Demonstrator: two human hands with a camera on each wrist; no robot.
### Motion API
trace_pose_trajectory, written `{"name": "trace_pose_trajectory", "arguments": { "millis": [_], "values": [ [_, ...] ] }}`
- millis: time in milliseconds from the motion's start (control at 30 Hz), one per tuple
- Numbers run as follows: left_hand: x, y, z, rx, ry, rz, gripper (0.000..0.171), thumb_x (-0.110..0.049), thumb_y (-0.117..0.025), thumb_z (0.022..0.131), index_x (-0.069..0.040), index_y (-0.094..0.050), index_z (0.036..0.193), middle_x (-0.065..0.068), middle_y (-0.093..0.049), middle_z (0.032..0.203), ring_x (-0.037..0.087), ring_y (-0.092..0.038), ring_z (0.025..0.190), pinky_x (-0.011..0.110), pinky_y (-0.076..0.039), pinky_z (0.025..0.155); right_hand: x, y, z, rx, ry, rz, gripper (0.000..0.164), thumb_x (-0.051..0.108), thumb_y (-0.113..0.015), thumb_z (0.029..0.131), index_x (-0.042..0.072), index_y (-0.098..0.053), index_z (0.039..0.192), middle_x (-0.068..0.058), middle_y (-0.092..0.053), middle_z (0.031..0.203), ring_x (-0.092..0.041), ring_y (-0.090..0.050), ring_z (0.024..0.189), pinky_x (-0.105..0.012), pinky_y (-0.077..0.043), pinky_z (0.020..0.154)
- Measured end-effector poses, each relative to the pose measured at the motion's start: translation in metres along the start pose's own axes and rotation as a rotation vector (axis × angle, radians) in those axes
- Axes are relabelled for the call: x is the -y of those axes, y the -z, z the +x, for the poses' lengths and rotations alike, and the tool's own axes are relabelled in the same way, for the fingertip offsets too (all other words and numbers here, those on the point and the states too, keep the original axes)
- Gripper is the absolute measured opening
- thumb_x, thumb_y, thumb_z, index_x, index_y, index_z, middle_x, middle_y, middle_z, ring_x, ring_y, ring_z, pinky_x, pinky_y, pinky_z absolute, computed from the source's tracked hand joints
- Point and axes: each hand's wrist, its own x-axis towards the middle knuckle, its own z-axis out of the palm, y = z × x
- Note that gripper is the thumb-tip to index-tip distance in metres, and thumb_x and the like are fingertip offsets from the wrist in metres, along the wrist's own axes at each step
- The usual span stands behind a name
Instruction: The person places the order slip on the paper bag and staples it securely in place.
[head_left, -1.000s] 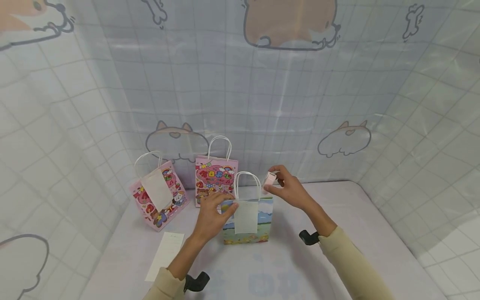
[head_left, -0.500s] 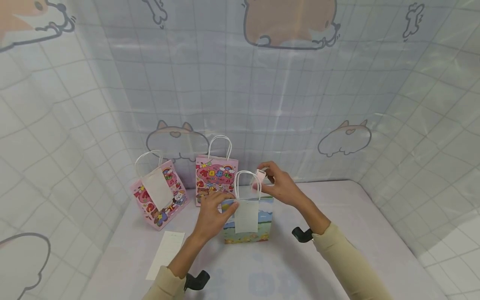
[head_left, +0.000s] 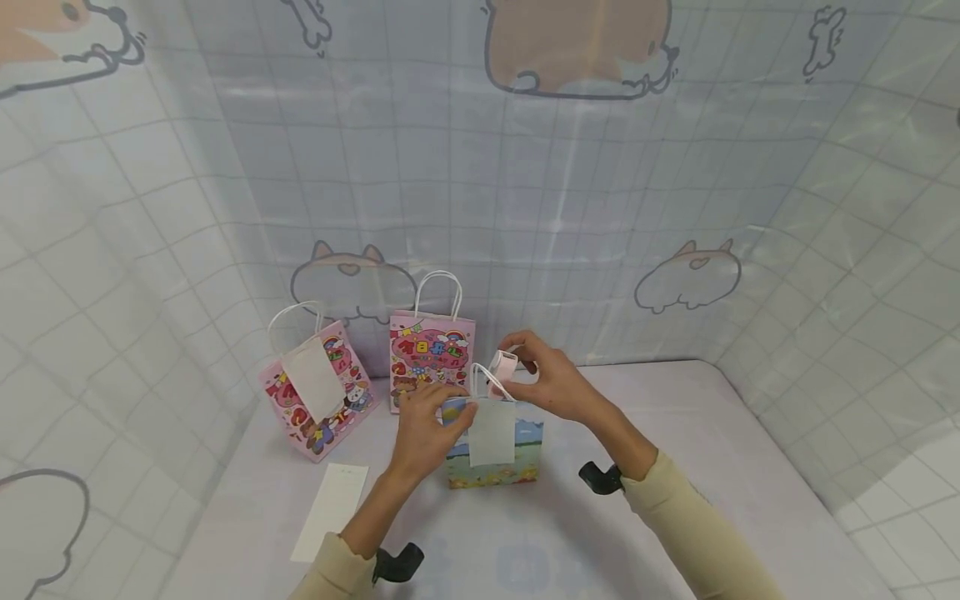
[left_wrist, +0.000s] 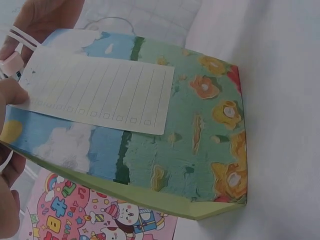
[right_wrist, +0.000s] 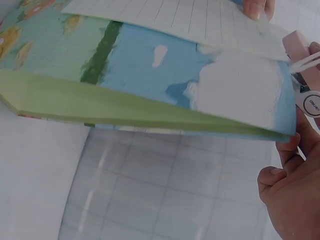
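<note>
A small landscape-print paper bag (head_left: 528, 458) stands upright near the middle of the table, a lined paper slip (head_left: 492, 435) lying against its front. My left hand (head_left: 429, 421) pinches the bag's top-left edge, thumb over the slip and fingers behind. My right hand (head_left: 551, 379) holds a small pink-and-white stapler (head_left: 503, 365) at the top rim, beside the white cord handle (head_left: 482, 375). In the right wrist view the stapler (right_wrist: 311, 102) shows a round logo and overlaps the cords. Whether its mouth bites the rim cannot be made out.
Behind stands a pink cartoon paper bag (head_left: 432, 346). Another pink bag (head_left: 330, 437) leans tilted at the left with a white slip (head_left: 315, 382) on its front. A loose paper strip (head_left: 330, 512) lies beside my left forearm. Grid-patterned sheeting (head_left: 525, 208) rises behind the table.
My right hand has moved left with the stapler, from beyond the bag's right corner to the middle of its rim. The bag's handle now tilts over. My left hand stays put.
</note>
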Motion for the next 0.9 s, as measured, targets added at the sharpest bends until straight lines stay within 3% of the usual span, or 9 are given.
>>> {"name": "trace_pose_trajectory", "arguments": {
  "millis": [167,267,433,600,900],
  "values": [
    [0.000,-0.002,0.002,-0.009,0.007,0.029,0.022,-0.033,-0.077,0.089,-0.016,-0.077,0.104,0.005,-0.075,0.111,0.036,-0.062,0.119,0.066,-0.024,0.102,0.007,-0.002,-0.002,0.016,-0.002,-0.012,0.052,0.030,-0.080,0.087,0.022,-0.052,0.131,0.002,-0.068,0.119,-0.022,-0.051,0.093,-0.040,-0.043,0.078],
    [0.001,-0.002,0.003,-0.013,0.003,0.034,0.024,-0.032,-0.077,0.089,-0.014,-0.077,0.104,0.006,-0.075,0.110,0.038,-0.062,0.118,0.061,-0.026,0.100,0.010,-0.002,-0.002,0.023,0.003,-0.042,0.055,0.031,-0.081,0.086,0.019,-0.053,0.132,0.002,-0.066,0.125,-0.021,-0.057,0.102,-0.042,-0.046,0.085],
    [0.001,-0.003,0.003,-0.023,-0.014,0.050,0.023,-0.032,-0.078,0.088,-0.015,-0.077,0.102,0.005,-0.075,0.108,0.033,-0.064,0.113,0.057,-0.029,0.096,0.014,-0.004,-0.002,0.041,0.003,-0.069,0.056,0.036,-0.081,0.085,0.018,-0.055,0.132,0.004,-0.063,0.127,-0.021,-0.061,0.115,-0.049,-0.049,0.094],
    [0.000,-0.003,0.004,-0.036,-0.040,0.062,0.022,-0.033,-0.078,0.088,-0.015,-0.077,0.101,0.004,-0.076,0.105,0.029,-0.064,0.109,0.052,-0.029,0.091,0.016,-0.006,-0.002,0.048,0.014,-0.091,0.057,0.040,-0.081,0.085,0.019,-0.056,0.131,0.007,-0.063,0.126,-0.020,-0.060,0.113,-0.051,-0.048,0.091],
    [0.001,-0.002,0.003,-0.025,-0.038,0.051,0.019,-0.028,-0.079,0.087,-0.015,-0.077,0.101,0.003,-0.076,0.104,0.029,-0.063,0.109,0.051,-0.028,0.091,0.018,-0.010,-0.005,0.067,0.008,-0.216,0.055,0.043,-0.081,0.084,0.024,-0.056,0.129,0.007,-0.064,0.124,-0.016,-0.060,0.113,-0.058,-0.031,0.108]
  ]
}}
